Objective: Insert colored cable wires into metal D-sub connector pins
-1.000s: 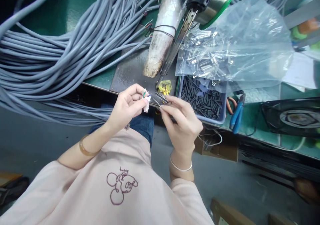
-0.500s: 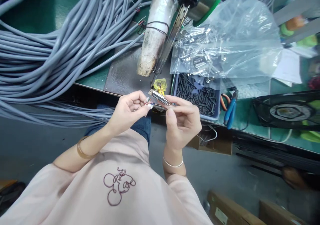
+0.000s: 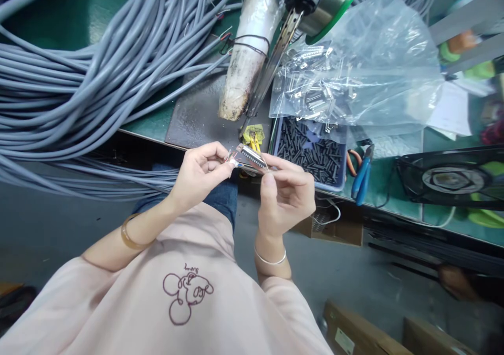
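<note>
A D-sub connector [image 3: 254,157] with a metal shell and a row of contacts is held at a slant in front of my body, just off the bench edge. My right hand [image 3: 285,192] pinches its right end between thumb and fingers. At the connector's left end, my left hand [image 3: 202,174] is closed in a pinch on thin wires [image 3: 235,162], which are small and partly hidden by the fingertips. A soldering iron [image 3: 271,74] points down behind the connector. Close to its tip lies a yellow piece [image 3: 254,134] on a dark plate [image 3: 197,116].
Thick grey cables [image 3: 90,92] cover the left bench. Beside the iron stands a white wrapped cone [image 3: 246,55]. To the right are a bag of metal connectors [image 3: 354,71], a bin of black sleeves [image 3: 309,153], blue-handled pliers [image 3: 362,179] and a black fan [image 3: 452,176].
The connector has tilted slightly in my fingers, and the coloured wires at my left fingertips show less. Both hands stay nearly in place; the view has shifted a little.
</note>
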`<action>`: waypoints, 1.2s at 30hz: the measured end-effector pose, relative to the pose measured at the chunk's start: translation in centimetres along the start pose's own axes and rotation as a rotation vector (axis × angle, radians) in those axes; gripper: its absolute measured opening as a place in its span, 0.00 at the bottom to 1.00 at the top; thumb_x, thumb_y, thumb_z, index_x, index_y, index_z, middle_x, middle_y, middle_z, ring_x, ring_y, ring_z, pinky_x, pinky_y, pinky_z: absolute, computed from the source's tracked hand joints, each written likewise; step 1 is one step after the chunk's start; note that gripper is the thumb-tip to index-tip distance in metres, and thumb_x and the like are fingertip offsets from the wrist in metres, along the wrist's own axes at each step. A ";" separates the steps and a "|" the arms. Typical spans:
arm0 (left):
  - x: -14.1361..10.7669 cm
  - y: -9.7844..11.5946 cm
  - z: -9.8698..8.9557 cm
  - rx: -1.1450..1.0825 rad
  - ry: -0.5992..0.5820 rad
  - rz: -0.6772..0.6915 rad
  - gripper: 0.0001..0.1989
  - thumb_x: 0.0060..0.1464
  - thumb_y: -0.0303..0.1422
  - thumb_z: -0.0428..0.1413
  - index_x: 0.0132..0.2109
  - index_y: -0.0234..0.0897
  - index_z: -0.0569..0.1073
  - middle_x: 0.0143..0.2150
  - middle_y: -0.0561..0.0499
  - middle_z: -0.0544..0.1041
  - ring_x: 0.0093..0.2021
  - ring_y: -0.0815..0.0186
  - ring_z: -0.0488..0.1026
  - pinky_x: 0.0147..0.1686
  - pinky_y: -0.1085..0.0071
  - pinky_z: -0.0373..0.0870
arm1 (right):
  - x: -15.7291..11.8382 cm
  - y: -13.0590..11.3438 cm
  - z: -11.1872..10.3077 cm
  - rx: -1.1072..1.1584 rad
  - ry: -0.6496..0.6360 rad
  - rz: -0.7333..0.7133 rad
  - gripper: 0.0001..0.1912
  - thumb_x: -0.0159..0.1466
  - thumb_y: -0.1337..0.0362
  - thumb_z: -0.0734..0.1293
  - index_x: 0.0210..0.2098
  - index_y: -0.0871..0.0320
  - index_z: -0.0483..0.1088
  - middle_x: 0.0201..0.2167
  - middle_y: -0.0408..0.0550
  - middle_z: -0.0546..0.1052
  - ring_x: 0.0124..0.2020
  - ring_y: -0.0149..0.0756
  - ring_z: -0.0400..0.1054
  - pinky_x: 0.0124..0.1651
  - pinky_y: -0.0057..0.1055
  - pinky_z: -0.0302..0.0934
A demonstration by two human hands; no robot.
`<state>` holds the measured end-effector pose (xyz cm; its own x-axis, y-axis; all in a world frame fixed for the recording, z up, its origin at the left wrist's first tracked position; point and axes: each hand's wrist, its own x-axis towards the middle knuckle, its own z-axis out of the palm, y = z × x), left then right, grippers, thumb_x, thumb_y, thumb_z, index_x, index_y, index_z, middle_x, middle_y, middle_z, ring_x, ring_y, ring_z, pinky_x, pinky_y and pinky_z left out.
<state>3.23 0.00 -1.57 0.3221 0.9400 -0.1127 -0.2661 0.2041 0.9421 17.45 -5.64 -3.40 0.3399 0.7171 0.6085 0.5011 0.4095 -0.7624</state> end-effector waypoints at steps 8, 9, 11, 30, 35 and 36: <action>0.3 -0.1 -0.3 0.066 0.019 0.025 0.07 0.45 0.29 0.62 0.26 0.35 0.71 0.23 0.56 0.68 0.19 0.78 0.58 0.18 0.79 0.55 | 0.9 0.2 -0.5 -0.206 -0.127 -0.067 0.04 0.65 0.69 0.70 0.36 0.54 0.73 0.43 0.47 0.83 0.45 0.38 0.81 0.45 0.37 0.77; 0.3 -0.1 -0.3 0.080 0.016 0.025 0.07 0.45 0.29 0.62 0.25 0.34 0.71 0.24 0.55 0.69 0.20 0.78 0.60 0.19 0.79 0.56 | 1.1 0.0 -0.5 -0.230 -0.147 -0.079 0.04 0.65 0.69 0.70 0.36 0.54 0.74 0.43 0.47 0.84 0.45 0.38 0.81 0.45 0.38 0.77; 0.3 -0.3 -0.2 0.122 0.010 0.053 0.07 0.46 0.29 0.61 0.25 0.34 0.71 0.25 0.54 0.70 0.23 0.75 0.63 0.22 0.78 0.60 | 1.5 -0.4 -0.6 -0.257 -0.182 -0.092 0.05 0.64 0.70 0.72 0.35 0.53 0.74 0.43 0.46 0.84 0.45 0.38 0.80 0.46 0.38 0.77; 0.8 -0.1 -0.4 0.147 0.055 0.074 0.07 0.46 0.31 0.62 0.25 0.34 0.73 0.27 0.52 0.74 0.22 0.76 0.63 0.20 0.77 0.60 | 1.0 0.7 -0.7 -0.114 -0.130 0.059 0.03 0.68 0.68 0.68 0.37 0.54 0.72 0.45 0.47 0.84 0.44 0.36 0.81 0.43 0.34 0.77; 1.9 0.6 -0.5 0.073 0.063 0.058 0.06 0.44 0.28 0.62 0.24 0.34 0.72 0.21 0.56 0.70 0.16 0.80 0.56 0.15 0.79 0.51 | 0.9 0.8 -0.2 -0.046 -0.208 -0.003 0.05 0.66 0.71 0.68 0.36 0.54 0.71 0.47 0.48 0.84 0.48 0.36 0.80 0.47 0.35 0.78; 2.0 0.6 -0.4 0.066 0.068 0.072 0.06 0.43 0.27 0.61 0.24 0.34 0.72 0.19 0.58 0.68 0.16 0.80 0.56 0.15 0.79 0.51 | 1.1 0.7 -0.1 -0.059 -0.209 -0.027 0.05 0.66 0.71 0.69 0.36 0.54 0.71 0.47 0.48 0.84 0.47 0.36 0.81 0.46 0.34 0.78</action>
<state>3.36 2.14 -1.32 0.2412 0.9684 -0.0633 -0.2248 0.1192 0.9671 18.28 -4.66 -3.26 0.1559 0.8102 0.5650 0.5558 0.4009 -0.7282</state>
